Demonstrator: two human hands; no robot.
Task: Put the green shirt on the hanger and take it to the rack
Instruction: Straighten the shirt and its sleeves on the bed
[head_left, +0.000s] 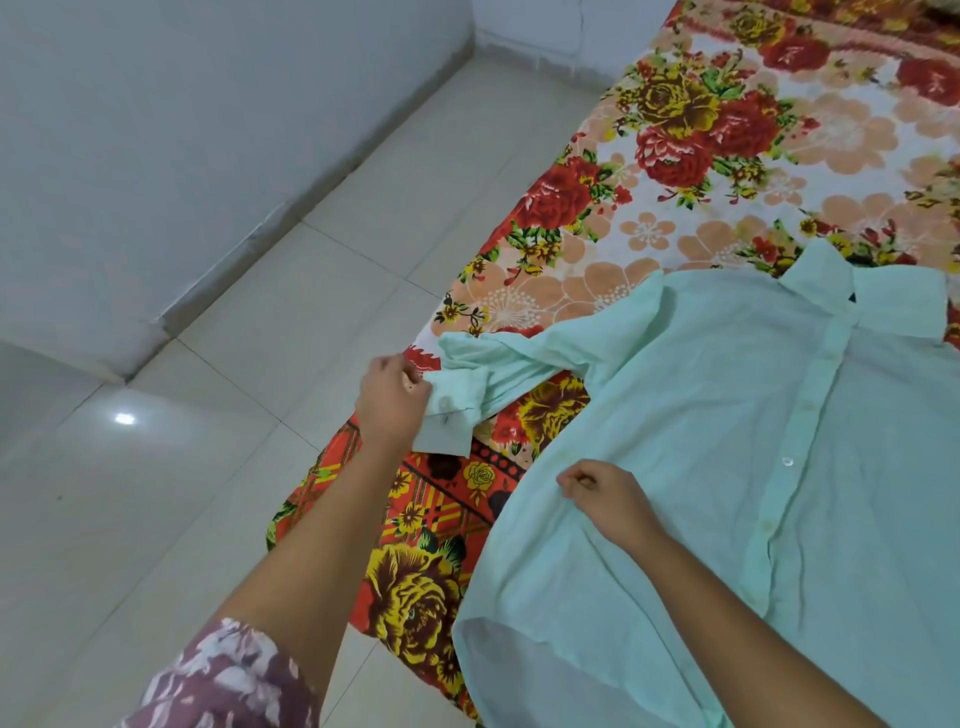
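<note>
Two bare hands work at a pale green shirt (753, 467) spread front-up on a floral bedsheet (727, 156). At about nine o'clock from the middle of the view, the left hand (395, 400) is closed on the cuff (452, 415) of the shirt's sleeve (519, 364), fingers curled over the cuff's edge; the cuff hangs folded back just below the grip. From that hand a bare forearm runs down toward seven o'clock, ending in a sleeve with a mauve and white print (223, 680) at the bottom edge.

Toward the centre, the right hand (602, 493) rests knuckles-up on the shirt's body with its fingers drawn in to a loose fist. Cloth ripples away from it, but whether fabric is actually pinched between the fingers cannot be told. Its forearm leaves the view at five o'clock.

Outward from the hands, the shirt fills the four o'clock part of the view. Its button placket (795, 441) runs from the collar (852, 291) at two o'clock down toward five o'clock, white buttons showing. The sleeve stretches crumpled from the shoulder toward nine o'clock, across the sheet's red and yellow roses. The hem curves near the sheet's edge at six o'clock.

Beyond the sheet, pale floor tiles (234, 364) take up the eight to eleven o'clock side, meeting a grey-white wall (182, 130) at ten o'clock.
</note>
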